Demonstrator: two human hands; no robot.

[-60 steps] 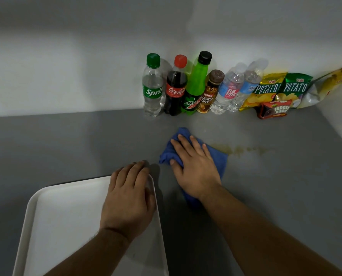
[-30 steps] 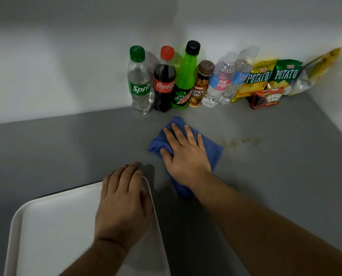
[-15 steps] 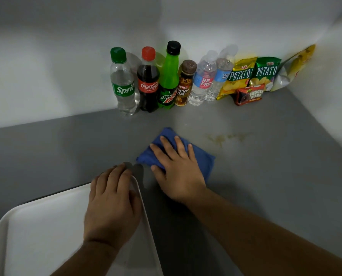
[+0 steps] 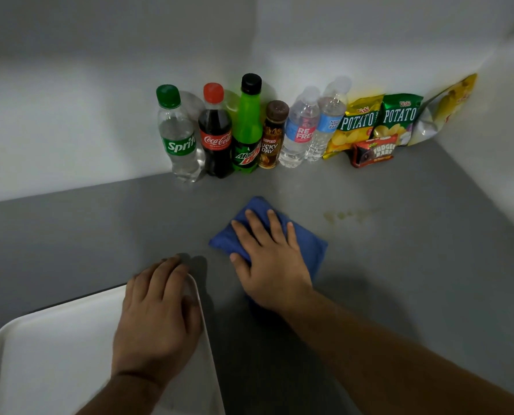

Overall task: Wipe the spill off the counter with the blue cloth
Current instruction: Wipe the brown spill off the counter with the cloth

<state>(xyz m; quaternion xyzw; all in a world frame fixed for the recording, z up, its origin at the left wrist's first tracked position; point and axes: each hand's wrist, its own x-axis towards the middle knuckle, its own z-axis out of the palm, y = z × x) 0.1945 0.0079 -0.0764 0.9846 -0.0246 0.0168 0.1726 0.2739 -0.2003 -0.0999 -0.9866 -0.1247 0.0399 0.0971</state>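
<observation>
One right hand (image 4: 272, 266) flat on blue cloth (image 4: 317, 250), spill (image 4: 348, 215) beside

Plain white corner, dim lighting

Two bare white walls (image 4: 70, 100) meeting in a corner up top, a third wall (image 4: 504, 130) angling in on the right. Flat grey surface (image 4: 429, 280) running up to all of them. Light soft and uneven, brighter along the lower walls, shadowy toward the top and in the foreground. Soft shadows behind the stuff lined up along the back wall.
</observation>
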